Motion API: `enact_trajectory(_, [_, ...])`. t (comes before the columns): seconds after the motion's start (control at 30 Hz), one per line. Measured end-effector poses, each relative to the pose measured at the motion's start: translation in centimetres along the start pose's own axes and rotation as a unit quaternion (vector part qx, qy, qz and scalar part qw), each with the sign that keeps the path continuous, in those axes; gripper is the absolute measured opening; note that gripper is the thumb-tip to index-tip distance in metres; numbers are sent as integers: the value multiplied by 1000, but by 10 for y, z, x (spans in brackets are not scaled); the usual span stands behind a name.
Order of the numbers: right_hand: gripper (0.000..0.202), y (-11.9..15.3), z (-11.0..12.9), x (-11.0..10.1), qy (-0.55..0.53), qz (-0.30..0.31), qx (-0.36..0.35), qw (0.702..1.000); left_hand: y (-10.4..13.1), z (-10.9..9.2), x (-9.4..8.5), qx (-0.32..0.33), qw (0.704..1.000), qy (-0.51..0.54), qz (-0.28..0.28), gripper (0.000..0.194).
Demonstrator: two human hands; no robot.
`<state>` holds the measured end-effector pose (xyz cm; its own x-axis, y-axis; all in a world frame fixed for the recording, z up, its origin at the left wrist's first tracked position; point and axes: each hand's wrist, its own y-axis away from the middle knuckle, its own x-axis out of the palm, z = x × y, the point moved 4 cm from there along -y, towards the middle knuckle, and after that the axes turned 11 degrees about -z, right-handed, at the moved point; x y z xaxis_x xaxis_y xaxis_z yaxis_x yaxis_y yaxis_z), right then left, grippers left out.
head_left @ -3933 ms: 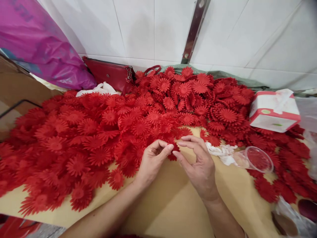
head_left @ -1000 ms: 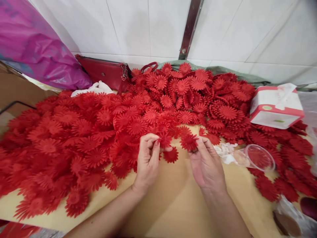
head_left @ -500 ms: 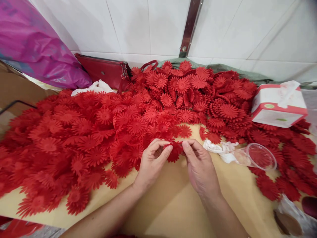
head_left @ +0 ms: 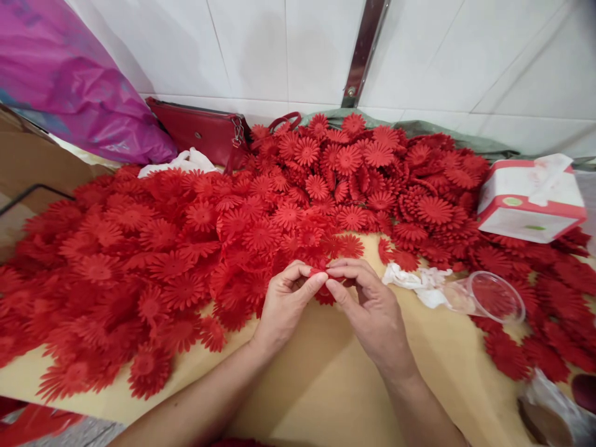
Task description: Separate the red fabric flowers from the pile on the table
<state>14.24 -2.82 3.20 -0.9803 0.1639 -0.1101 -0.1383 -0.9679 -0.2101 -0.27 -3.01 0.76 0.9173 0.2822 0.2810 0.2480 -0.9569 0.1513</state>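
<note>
My left hand (head_left: 289,302) pinches a red artificial flower piece (head_left: 319,270) between thumb and forefinger. From the other side, my right hand (head_left: 371,305) closes its thumb and fingers on the same piece, and the two thumb tips nearly meet. Much of the piece is hidden by my fingers. Just beyond them lies the large heap of red petal discs (head_left: 186,248), daisy-shaped with narrow petals. Both hands are held above the tan tabletop (head_left: 326,379).
To the right are a tissue box (head_left: 531,214), crumpled white tissue (head_left: 416,278) and a clear plastic cup (head_left: 496,298) on its side. A red handbag (head_left: 198,136) and a purple plastic bag (head_left: 84,81) stand at the back left, before a white tiled wall (head_left: 251,49).
My right hand has moved slightly left, its fingers now reaching over the flower piece toward my left fingertips. My left hand keeps its pinch. The whole view has shifted a little.
</note>
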Motion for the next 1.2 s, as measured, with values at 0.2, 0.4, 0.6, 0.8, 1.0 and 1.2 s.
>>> enact_trajectory(0.2, [2,3,-14,0,-106,-5,78,991,2,-3,5,4,999,-11,47,24])
enact_trajectory(0.4, [6,6,-17,5,-169,-54,134,975,2,-5,8,-4,999,-22,40,30])
enact_trajectory(0.6, [16,-9,-17,-23,-158,-205,91,962,0,4,2,-17,1000,-5,2,35])
enact_trajectory(0.8, [15,-11,-18,-25,-109,-187,65,974,-1,12,-4,-25,998,45,-21,24])
enact_trajectory(1.0, [12,-5,-17,-22,-10,-139,45,989,-2,17,-9,-11,998,51,-40,27])
enact_trajectory(1.2, [18,-4,5,-16,69,-101,-30,992,1,6,-5,31,999,6,-23,27])
